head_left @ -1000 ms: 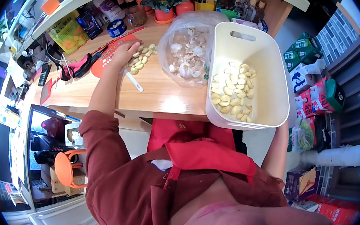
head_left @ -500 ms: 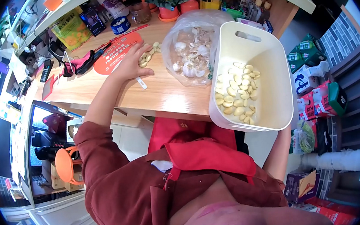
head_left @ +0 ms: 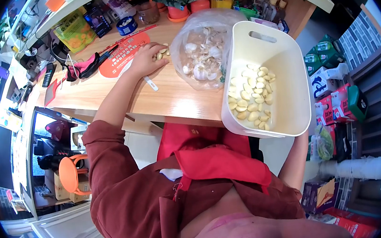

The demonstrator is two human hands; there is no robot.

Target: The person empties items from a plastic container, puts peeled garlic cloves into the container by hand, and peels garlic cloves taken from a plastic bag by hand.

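Note:
My left hand (head_left: 148,61) rests on the wooden table with its fingers curled round a small group of peeled garlic cloves (head_left: 161,54). The cloves show between fingers and thumb. A white plastic bin (head_left: 285,74) juts past the table's front edge, with many peeled cloves (head_left: 251,96) on its bottom. My right forearm (head_left: 295,161) reaches up to the bin's underside; the right hand is hidden behind it. Between the left hand and the bin sits a clear plastic bag (head_left: 182,38) of garlic bulbs and skins (head_left: 205,59).
A white strip-like tool (head_left: 150,83) and a red-orange printed fan (head_left: 113,66) lie near my left hand. Pink-black scissors (head_left: 87,67) are further left. Pots, a blue tin (head_left: 127,26) and corked bottles (head_left: 271,8) line the back beneath a shelf edge.
My left hand has drawn its spread fingers in and moved slightly right, around the cloves. The bin has shifted up by a hair; the bag is nearly unchanged.

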